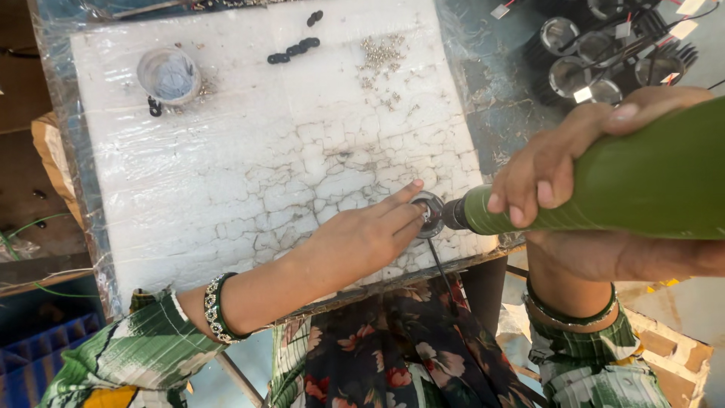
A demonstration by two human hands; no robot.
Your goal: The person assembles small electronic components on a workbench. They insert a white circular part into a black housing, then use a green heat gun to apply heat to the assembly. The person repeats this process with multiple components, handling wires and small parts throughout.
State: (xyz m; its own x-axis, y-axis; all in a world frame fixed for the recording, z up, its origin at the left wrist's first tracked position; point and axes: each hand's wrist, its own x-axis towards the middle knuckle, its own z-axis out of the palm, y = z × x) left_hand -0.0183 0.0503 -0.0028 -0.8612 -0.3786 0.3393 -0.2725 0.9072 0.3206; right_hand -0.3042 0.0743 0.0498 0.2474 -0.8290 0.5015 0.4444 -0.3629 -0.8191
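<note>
My left hand (362,238) rests on the cracked white board (249,151), its fingertips pressing a small round metal part (430,213) near the board's right front edge. My right hand (559,170) grips a thick green power screwdriver (642,181), held nearly level. The tool's dark tip (451,214) sits against the metal part, right beside my left fingertips. A thin black wire (442,268) hangs from the part over the board's edge.
A small white cup (168,75) stands at the board's far left. Black ring pieces (294,49) and a scatter of tiny screws (381,54) lie at the far side. Several black finned housings (604,53) are piled at the upper right. A blue crate (38,355) sits at the lower left.
</note>
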